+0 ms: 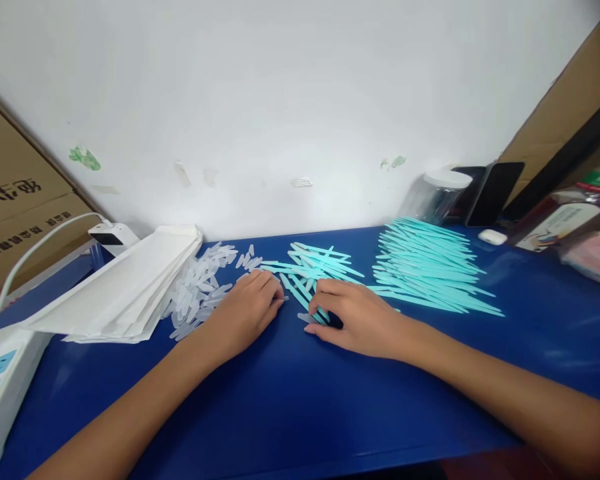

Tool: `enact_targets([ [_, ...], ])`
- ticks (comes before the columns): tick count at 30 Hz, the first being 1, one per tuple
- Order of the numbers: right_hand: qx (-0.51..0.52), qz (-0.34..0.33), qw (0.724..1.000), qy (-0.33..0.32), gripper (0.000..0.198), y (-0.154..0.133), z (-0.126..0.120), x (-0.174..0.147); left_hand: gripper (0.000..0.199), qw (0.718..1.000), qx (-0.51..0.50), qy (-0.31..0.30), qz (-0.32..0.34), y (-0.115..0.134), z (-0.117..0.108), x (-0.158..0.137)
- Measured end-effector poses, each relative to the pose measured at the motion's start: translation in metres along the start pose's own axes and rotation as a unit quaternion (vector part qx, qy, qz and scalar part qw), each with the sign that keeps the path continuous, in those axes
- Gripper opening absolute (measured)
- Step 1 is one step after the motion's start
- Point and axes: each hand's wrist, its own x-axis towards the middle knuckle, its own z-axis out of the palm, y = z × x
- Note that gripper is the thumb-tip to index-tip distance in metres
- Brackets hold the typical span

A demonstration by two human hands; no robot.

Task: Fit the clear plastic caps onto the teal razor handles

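My left hand (253, 305) is closed, thumb against fingers, at the right edge of a heap of small clear plastic sleeves (195, 293). The tip of one such sleeve seems to poke out by the thumb. Slim turquoise sticks with tapered ends (325, 263) lie criss-cross in a loose pile between and behind both hands. My right hand (357, 317) rests at the front of this pile, fingers curled and thumb held apart from them. A single clear sleeve (305, 318) lies on the table just by its fingertips.
On the blue table (290, 407), a larger turquoise stack (425, 270) lies right, white paper bags (125, 287) left. A power strip (5, 387) is at the left edge. A lidded clear jar (443, 197), phone (495, 193) and bottle (560, 217) stand back right, before the white wall.
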Motion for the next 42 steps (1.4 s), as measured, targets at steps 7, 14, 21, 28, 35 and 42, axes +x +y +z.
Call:
enact_targets([
  [7,-0.085,-0.017,0.996,-0.010,0.020,-0.005,0.003,0.000,0.019,0.988,-0.136,0.047,-0.063,0.008,-0.004,0.001],
  [14,-0.106,-0.060,0.993,-0.007,0.016,-0.009,0.007,-0.004,0.027,0.953,-0.269,0.085,-0.108,0.014,-0.006,0.005],
  [21,0.148,0.079,0.985,0.049,0.006,0.002,-0.016,-0.004,0.026,0.951,-0.240,0.156,-0.120,0.020,-0.006,0.004],
  [28,0.264,0.102,0.953,0.105,0.016,0.011,-0.019,-0.001,0.024,0.947,-0.291,0.109,-0.081,0.036,-0.007,0.002],
  [35,0.382,0.142,0.908,0.099,0.028,0.004,-0.024,0.001,0.023,0.921,-0.377,0.051,-0.087,0.048,-0.006,0.000],
  [42,0.436,0.138,0.886,0.080,0.033,0.007,-0.026,0.001,0.024,0.875,-0.477,0.035,-0.080,0.041,-0.007,0.001],
])
